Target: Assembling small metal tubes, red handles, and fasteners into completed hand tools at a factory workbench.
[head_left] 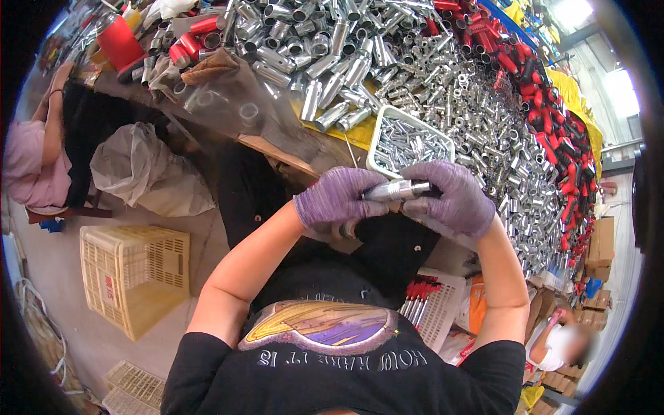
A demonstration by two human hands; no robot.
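Both my hands wear purple gloves and meet just below a white tray (pixel 379 131) of small silver tubes. My left hand (pixel 337 197) and my right hand (pixel 451 196) grip the two ends of one silver metal tube (pixel 395 190), held level between them. The tube's ends are hidden inside my fingers. Behind the tray, a big heap of silver metal tubes (pixel 443 97) covers the table.
Red-handled parts (pixel 553 117) line the table's right edge, and larger red and silver tubes (pixel 200 34) lie at the far left. A cream plastic crate (pixel 135 273) stands on the floor at left. A white basket with red-tipped rods (pixel 432 304) sits by my right elbow. People sit at far left and lower right.
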